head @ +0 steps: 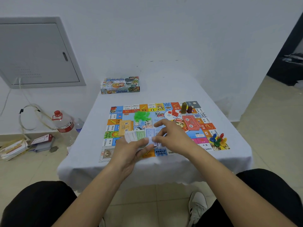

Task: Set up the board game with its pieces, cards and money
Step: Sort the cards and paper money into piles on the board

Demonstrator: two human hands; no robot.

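Two hands work over the board (165, 110): my left hand (131, 149) grips fanned money (139, 135), right hand (170, 135) pinches one note; loose notes could spill.

"DA XIONG" is read on the colourful printed game board (178, 120); "2000", "3600", "2200" on edge squares.

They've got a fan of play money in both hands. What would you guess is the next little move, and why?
Probably draw off the purple note and lay it on the board: the left hand grips the fanned money while the right hand pinches its edge.
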